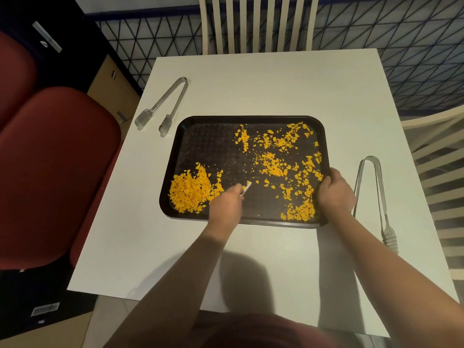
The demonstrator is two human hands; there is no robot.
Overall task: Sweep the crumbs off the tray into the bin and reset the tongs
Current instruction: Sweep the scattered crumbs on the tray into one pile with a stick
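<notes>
Left hand (pixel 226 204) over the near middle of the tray (pixel 175 146), fingers curled round a small white strip-like tool (pixel 246 189); what the tool is cannot be told, only its pale tip shows past the knuckles, angled toward the far right. Right hand (pixel 335 192) grips the tray's right rim near the near-right corner, fingers wrapped over the edge. Tray is dark, rectangular with rounded corners, lying flat on the white surface (pixel 251 84), roughly centred. Orange crumbs (pixel 190 192) heaped in the tray's near-left corner; more crumbs scattered loose over the right half and along the right rim, with a smaller cluster at the near-right corner. The tray's left-centre floor shows mostly bare. One pair of clear tongs (pixel 163 109) lies on the surface off the tray's far-left corner, jaws spread, tips toward the person. Second tongs (pixel 371 192) lie just right of the tray, beside the right hand, tips toward the near edge. Open surface beyond the tray's far side and in front of it. Red padded seat (pixel 55 159) against the surface's left edge; pale slatted chair (pixel 256 21) at the far side.
</notes>
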